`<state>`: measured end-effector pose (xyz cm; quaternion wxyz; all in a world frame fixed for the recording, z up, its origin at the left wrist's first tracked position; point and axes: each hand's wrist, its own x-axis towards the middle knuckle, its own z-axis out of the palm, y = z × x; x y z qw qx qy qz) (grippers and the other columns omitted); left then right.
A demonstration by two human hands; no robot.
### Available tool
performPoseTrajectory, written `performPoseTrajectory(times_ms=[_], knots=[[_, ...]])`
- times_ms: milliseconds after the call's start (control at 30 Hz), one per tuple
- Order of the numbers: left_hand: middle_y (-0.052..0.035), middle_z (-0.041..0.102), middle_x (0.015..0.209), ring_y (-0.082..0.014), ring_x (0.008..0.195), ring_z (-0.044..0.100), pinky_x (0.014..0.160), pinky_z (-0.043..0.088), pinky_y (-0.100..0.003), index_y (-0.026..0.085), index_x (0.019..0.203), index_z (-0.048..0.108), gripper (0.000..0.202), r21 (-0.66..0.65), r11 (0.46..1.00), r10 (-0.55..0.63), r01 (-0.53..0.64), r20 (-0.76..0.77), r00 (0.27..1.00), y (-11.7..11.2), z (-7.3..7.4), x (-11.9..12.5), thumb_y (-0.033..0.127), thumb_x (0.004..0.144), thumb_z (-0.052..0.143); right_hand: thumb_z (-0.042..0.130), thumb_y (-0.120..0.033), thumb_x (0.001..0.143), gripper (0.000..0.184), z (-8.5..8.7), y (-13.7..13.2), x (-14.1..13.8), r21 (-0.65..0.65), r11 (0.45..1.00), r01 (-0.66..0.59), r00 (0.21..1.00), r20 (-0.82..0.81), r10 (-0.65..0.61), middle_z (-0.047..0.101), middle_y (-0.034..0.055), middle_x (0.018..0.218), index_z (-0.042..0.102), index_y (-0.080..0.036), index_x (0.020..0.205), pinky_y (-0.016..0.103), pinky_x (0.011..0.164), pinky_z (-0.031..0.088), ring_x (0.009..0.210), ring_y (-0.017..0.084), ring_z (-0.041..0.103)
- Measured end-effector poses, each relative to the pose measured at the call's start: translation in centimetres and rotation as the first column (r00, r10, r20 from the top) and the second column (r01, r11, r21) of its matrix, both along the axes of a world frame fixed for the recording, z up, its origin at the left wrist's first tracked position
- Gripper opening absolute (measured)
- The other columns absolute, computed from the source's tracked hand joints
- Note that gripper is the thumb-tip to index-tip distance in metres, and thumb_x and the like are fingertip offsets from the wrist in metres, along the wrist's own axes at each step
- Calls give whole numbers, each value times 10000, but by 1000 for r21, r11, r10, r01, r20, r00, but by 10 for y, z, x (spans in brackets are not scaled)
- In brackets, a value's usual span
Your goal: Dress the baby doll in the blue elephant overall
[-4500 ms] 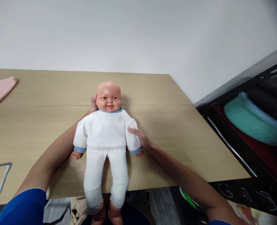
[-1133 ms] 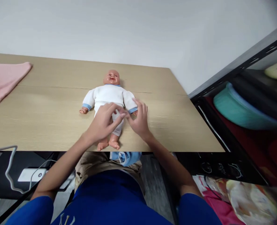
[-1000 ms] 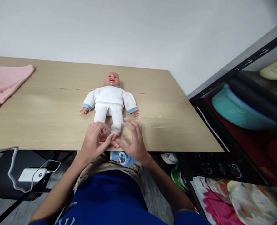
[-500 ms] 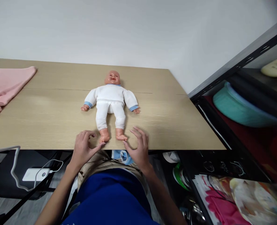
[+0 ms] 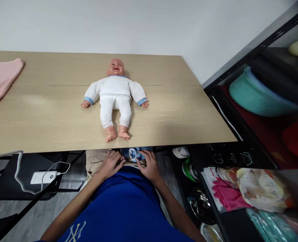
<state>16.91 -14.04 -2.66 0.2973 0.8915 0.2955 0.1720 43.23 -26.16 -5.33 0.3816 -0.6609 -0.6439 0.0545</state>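
A baby doll [image 5: 117, 90] in a white top with blue cuffs and white trousers lies face up on the table, bare feet toward me. Below the table's near edge, a bunched light-blue cloth with a white rim [image 5: 133, 153] rests on my lap. My right hand [image 5: 150, 166] is at its right side, fingertips touching the cloth, thumb and fingers apart. My left hand [image 5: 112, 164] lies over my lap just left of the cloth, fingers loosely bent, with a gap between thumb and index finger. No object shows in it.
Pink fabric [image 5: 2, 79] lies at the left of the wooden table [image 5: 50, 127]. A white power bank [image 5: 43, 177] with a cable sits on a black seat at lower left. On the right, shelves hold a teal basin [image 5: 259, 95], a pink cloth [image 5: 229, 195] and bags.
Both hands have drawn back from the doll's feet, off the table edge and down to my lap beside the blue cloth. The doll stays lying on the table; the view has shifted slightly.
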Motion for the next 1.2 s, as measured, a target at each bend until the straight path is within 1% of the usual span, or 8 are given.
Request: performPoseTrajectory(times_ms=[67, 167, 267, 433, 667, 867, 967, 1200], knots=[[-121, 818, 1185, -359, 1179, 758, 1113, 588, -577, 276, 1171, 748, 286, -138, 987, 80, -81, -17, 997, 6, -15, 13, 486, 1175, 553, 776, -398, 1046, 509, -8, 7, 2, -109, 994, 31, 999, -7, -32, 765, 174, 1475, 712, -268, 1535, 616, 1153, 627, 1373, 396, 712], [-174, 776, 1400, -399, 1405, 689, 1270, 525, -596, 249, 1308, 724, 395, -261, 949, 178, -176, -16, 984, 17, -33, 30, 578, 1130, 600, 742, -364, 1056, 286, -10, 14, -3, -215, 976, -37, 999, 7, 40, 821, 143, 1295, 828, -274, 1314, 583, 1125, 607, 1248, 369, 733], [-210, 713, 1546, -429, 1552, 600, 1362, 446, -610, 217, 1429, 686, 541, -300, 934, 193, -197, -41, 980, 24, -46, 41, 636, 1089, 640, 658, -287, 1083, 186, -3, 7, -13, -189, 974, -127, 992, -32, 124, 827, 95, 1081, 843, -267, 1079, 530, 1078, 602, 1079, 310, 746], [-237, 608, 1675, -451, 1666, 477, 1423, 351, -640, 195, 1511, 642, 631, -303, 933, 155, -194, -148, 977, 24, -62, 51, 651, 1076, 672, 643, -386, 1075, 245, 4, -26, -4, -95, 946, -309, 948, -116, 298, 837, 83, 1192, 848, -295, 1173, 599, 1250, 549, 1164, 299, 775], [-209, 694, 1541, -431, 1490, 650, 1293, 512, -621, 209, 1479, 676, 574, -317, 941, 34, -121, -266, 963, 18, -75, 62, 537, 1023, 794, 706, -482, 1022, 634, -27, -8, 44, -208, 966, 155, 967, -167, -191, 706, 242, 1521, 676, -166, 1571, 659, 1252, 537, 1441, 417, 651], [-277, 655, 1590, -518, 1485, 629, 1256, 510, -705, 132, 1540, 670, 749, -285, 957, -51, -46, -326, 944, 11, -58, 64, 553, 958, 883, 701, -411, 1028, 233, -25, 31, 39, -264, 964, -9, 958, -280, -67, 792, 182, 1300, 824, -229, 1105, 594, 1269, 504, 1360, 381, 681], [-261, 673, 1555, -502, 1472, 627, 1258, 503, -691, 141, 1495, 699, 665, -246, 968, -35, -46, -316, 948, 10, -41, 58, 528, 982, 872, 588, -447, 1110, 265, -13, 36, 27, -250, 966, -69, 932, -362, -28, 833, 153, 1197, 746, -236, 1087, 522, 1148, 595, 1216, 325, 769], [-120, 759, 1213, -312, 1182, 724, 1072, 607, -488, 216, 1253, 678, 242, -92, 996, 9, 10, 206, 978, 1, 20, 27, 418, 1133, 739, 563, -547, 1192, 314, 65, 25, 5, -143, 930, -339, 724, -670, 161, 818, 24, 880, 612, -248, 1108, 329, 796, 638, 769, 188, 784]])
